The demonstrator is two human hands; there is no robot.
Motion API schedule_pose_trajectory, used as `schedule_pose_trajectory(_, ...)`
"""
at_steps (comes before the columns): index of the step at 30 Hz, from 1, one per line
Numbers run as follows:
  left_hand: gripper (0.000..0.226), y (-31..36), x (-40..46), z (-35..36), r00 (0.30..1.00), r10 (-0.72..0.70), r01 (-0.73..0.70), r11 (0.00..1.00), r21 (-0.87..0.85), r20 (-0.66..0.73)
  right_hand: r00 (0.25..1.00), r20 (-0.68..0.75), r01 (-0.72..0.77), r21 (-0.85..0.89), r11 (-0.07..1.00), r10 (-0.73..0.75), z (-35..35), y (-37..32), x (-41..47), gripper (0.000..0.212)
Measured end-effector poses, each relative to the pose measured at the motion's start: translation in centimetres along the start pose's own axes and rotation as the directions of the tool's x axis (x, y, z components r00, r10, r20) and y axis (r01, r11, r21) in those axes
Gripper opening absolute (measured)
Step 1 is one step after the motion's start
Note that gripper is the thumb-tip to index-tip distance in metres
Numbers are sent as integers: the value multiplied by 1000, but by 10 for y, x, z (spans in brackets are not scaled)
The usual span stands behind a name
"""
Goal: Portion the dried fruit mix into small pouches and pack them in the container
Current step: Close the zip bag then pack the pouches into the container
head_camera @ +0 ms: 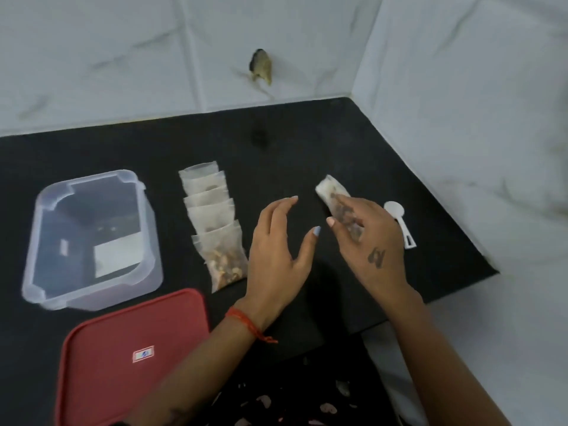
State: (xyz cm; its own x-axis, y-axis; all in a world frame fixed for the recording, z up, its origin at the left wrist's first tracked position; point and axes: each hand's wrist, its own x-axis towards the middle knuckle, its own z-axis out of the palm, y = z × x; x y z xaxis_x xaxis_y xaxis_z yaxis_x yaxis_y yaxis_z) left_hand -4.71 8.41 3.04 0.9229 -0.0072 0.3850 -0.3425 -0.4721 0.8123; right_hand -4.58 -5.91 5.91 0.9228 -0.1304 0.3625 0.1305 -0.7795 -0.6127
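My right hand point(372, 241) holds a small clear pouch point(330, 189) with dried fruit mix inside, its top end sticking out past my fingers above the black counter. My left hand point(276, 253) hovers beside it with fingers spread and relaxed, holding nothing. A row of several overlapping filled pouches point(215, 219) lies in the middle of the counter, the nearest one showing brown fruit pieces. The clear plastic container point(37, 241) stands open at the left, with no pouches visible inside.
The container's red lid point(132, 358) lies flat at the front left. A small white scoop point(399, 222) rests on the counter right of my right hand. White marble walls close the back and right side, and the counter point(338, 142) ends at the right front corner.
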Motion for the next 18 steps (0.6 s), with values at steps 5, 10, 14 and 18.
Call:
schedule_pose_trajectory(5, 61, -3, 12, 47, 979, -140, 143, 990, -10, 148, 983, 8, -181, -130, 975, 183, -23, 44, -10, 44)
schedule_pose_trajectory(10, 60, -6, 51, 74, 959, -189, 172, 981, 93, 212, 887, 239, -318, -307, 897, 396, -30, 82, -16, 62)
schedule_pose_trajectory(14, 64, -12, 86, 88, 904, -72, -28, 974, 227, 421, 806, 402, -311, -337, 889, 435, -26, 97, -14, 66)
schedule_pose_trajectory(18, 83, -25, 100, 95, 715, -141, -168, 916, 364, 684, 769, 477, -310, -305, 900, 426, -26, 101, -6, 47)
